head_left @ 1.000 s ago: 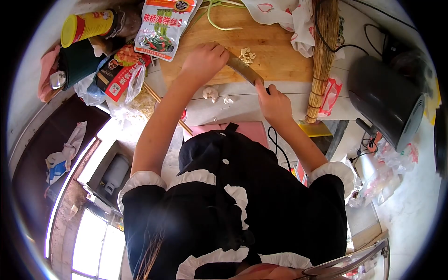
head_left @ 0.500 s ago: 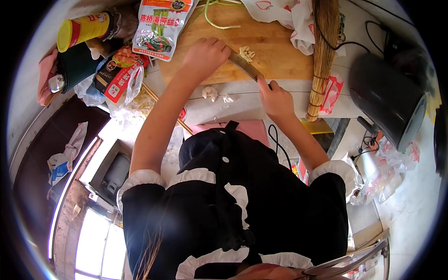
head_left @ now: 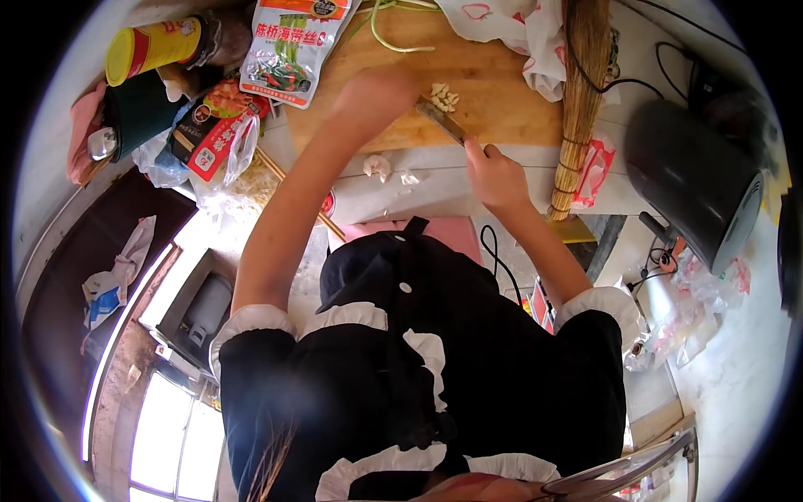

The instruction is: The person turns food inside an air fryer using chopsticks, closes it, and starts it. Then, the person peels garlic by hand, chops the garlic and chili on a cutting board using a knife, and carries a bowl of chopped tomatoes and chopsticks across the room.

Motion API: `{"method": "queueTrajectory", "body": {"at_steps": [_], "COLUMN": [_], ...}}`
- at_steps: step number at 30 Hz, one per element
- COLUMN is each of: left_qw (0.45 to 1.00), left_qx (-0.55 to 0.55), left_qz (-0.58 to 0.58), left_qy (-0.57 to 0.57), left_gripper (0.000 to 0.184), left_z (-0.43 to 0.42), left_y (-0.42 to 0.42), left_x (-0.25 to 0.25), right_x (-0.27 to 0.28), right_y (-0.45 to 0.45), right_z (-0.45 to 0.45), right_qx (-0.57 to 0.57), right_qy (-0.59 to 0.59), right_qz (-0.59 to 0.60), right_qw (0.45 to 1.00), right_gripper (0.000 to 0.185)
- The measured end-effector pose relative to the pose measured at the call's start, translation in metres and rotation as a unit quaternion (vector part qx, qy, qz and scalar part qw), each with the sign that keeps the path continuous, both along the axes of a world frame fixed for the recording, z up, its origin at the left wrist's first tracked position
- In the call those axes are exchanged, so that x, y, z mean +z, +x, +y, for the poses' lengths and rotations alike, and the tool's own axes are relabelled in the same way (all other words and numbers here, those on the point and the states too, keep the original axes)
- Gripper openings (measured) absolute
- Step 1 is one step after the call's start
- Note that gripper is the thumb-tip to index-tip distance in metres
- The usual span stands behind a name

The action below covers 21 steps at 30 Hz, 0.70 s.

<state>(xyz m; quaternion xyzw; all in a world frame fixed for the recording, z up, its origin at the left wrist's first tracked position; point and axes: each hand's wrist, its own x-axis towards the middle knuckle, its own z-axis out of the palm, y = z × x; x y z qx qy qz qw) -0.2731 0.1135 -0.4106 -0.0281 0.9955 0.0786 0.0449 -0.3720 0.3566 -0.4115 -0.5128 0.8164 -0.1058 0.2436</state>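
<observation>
My right hand [head_left: 499, 180] is closed around the handle of a kitchen knife [head_left: 443, 122], whose blade points up and left over the wooden cutting board [head_left: 502, 109]. Just beyond the blade lies a small pile of peeled, cut garlic [head_left: 444, 97]. My left hand [head_left: 381, 94] is above the board, close to the knife's tip; motion smears its fingers, and whether it holds anything is not visible. On the tiled counter in front of the board rests a garlic bulb [head_left: 377, 167], with bits of garlic skin [head_left: 409, 177] beside it.
A seasoning pouch [head_left: 288, 54] lies on the board's left side near green stems [head_left: 374, 32]. A straw broom [head_left: 579, 109] and a patterned cloth [head_left: 535, 50] border its right. Farther right is a black kettle-like appliance [head_left: 686, 180]. Chopsticks [head_left: 276, 171] and packaged food [head_left: 216, 134] sit left.
My left hand has shifted slightly right and is now blurred. The knife has turned or moved slightly, its blade now just below the garlic pile. My right hand keeps its grip.
</observation>
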Motion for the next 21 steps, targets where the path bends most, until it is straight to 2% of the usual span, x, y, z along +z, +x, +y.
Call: {"method": "queueTrajectory", "body": {"at_steps": [7, 13, 21], "left_qw": [0.999, 0.998, 0.999], "left_qx": [-0.013, -0.028, -0.014], "left_qz": [0.034, -0.015, 0.019], "left_qy": [-0.027, -0.046, -0.025], "left_gripper": [0.012, 0.011, 0.01], "left_z": [-0.001, 0.006, 0.007], "left_y": [0.007, 0.017, 0.011], "left_x": [0.022, 0.017, 0.015], "right_x": [0.027, 0.024, 0.019], "right_y": [-0.003, 0.0, 0.004], "right_z": [-0.003, 0.002, 0.004], "right_qx": [0.004, 0.019, 0.002], "right_qy": [0.001, 0.025, 0.021], "right_qz": [-0.024, -0.046, -0.039], "right_qw": [1.0, 0.998, 0.999], "right_gripper": [0.034, 0.036, 0.036]}}
